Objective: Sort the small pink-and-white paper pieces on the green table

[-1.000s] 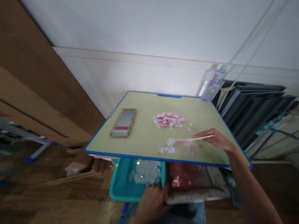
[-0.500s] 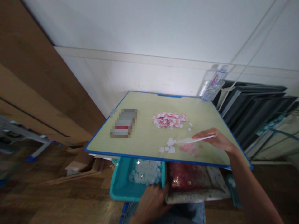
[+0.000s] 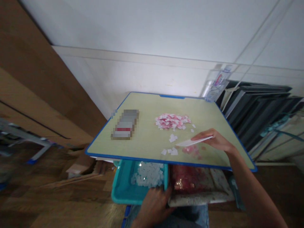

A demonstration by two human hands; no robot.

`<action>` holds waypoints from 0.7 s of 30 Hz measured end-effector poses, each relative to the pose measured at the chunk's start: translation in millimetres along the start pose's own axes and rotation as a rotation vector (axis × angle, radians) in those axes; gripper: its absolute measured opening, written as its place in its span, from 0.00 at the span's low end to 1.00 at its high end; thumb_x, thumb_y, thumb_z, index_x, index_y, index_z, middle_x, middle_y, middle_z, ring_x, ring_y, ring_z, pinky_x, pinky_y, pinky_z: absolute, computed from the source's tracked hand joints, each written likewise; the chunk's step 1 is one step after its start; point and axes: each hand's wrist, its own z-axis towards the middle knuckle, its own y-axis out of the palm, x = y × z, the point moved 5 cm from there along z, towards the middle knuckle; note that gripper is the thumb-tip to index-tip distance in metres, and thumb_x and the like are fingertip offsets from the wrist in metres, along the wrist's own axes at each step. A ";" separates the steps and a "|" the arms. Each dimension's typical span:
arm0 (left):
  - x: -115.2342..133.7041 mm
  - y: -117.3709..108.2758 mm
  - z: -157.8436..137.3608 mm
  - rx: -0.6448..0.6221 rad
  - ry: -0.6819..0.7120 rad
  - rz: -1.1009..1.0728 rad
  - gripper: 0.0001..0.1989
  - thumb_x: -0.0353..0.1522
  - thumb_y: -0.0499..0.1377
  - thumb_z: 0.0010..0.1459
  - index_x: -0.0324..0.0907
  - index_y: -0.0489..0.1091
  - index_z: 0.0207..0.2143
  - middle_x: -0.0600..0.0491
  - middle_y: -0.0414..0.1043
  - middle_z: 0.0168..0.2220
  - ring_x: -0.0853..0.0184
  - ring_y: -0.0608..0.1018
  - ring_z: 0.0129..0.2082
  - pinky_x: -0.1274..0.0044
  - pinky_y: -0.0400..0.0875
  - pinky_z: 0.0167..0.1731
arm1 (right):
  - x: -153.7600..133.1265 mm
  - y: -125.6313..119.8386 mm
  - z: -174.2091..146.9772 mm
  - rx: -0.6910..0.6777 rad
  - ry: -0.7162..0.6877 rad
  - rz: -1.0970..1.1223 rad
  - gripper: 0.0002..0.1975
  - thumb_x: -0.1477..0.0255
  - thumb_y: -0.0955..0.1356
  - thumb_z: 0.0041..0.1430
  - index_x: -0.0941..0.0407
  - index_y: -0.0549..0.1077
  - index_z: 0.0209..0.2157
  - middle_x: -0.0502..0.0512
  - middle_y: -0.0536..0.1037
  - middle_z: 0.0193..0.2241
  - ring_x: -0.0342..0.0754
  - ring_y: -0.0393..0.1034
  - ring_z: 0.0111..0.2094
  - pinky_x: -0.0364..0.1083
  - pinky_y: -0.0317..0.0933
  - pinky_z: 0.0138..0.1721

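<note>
Blue-edged counter [image 3: 144,139]: clock centre. Teal tray [image 3: 129,198]: 7 o'clock, below the counter's near edge. Left hand [image 3: 155,202]: at the tray's 4 o'clock corner; finger grip cannot be told. Right hand [image 3: 215,140]: 4 o'clock, fingers clamping a white flat tool [image 3: 186,143]. White scraps [image 3: 174,151]: 6 o'clock.

Vs. a sec ago: R hand [image 3: 215,140] & its white flat strip [image 3: 191,142] have shifted a bit left over the desk [image 3: 144,139]. Upper white squares [image 3: 173,138] slid twd the pink-white pile [image 3: 172,121], now closer to it; gap's opened btwn them & lower white squares [image 3: 174,151], prev. almost together.
</note>
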 end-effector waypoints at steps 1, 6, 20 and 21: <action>-0.2 0.1 0.0 0.006 0.001 0.001 0.18 0.42 0.51 0.55 0.42 0.60 0.45 0.47 0.69 0.31 0.56 0.71 0.31 0.71 0.63 0.29 | -1.4 0.7 2.5 -0.015 -0.013 0.007 0.18 0.61 0.65 0.49 0.59 0.75 0.37 0.61 0.76 0.37 0.52 0.70 0.39 0.47 0.63 0.40; 0.2 0.4 -0.4 0.016 0.004 0.006 0.18 0.41 0.51 0.55 0.42 0.60 0.45 0.47 0.69 0.31 0.57 0.71 0.30 0.71 0.63 0.28 | -1.6 -2.1 11.5 -0.131 -0.033 0.041 0.20 0.59 0.64 0.49 0.58 0.75 0.37 0.60 0.76 0.38 0.51 0.68 0.41 0.49 0.60 0.43; -0.2 0.9 0.4 0.034 0.013 0.006 0.17 0.41 0.51 0.55 0.42 0.60 0.45 0.48 0.69 0.30 0.57 0.71 0.30 0.72 0.63 0.28 | 16.3 -32.2 -36.6 -0.031 0.224 -0.006 0.17 0.61 0.68 0.44 0.61 0.77 0.31 0.59 0.77 0.28 0.52 0.70 0.31 0.46 0.63 0.32; -0.3 0.9 0.6 0.032 0.013 0.003 0.18 0.41 0.52 0.55 0.42 0.60 0.45 0.48 0.69 0.30 0.57 0.71 0.30 0.72 0.63 0.28 | 22.8 -40.1 -42.0 0.085 0.290 -0.033 0.17 0.62 0.69 0.43 0.62 0.76 0.30 0.58 0.77 0.25 0.51 0.70 0.28 0.45 0.62 0.28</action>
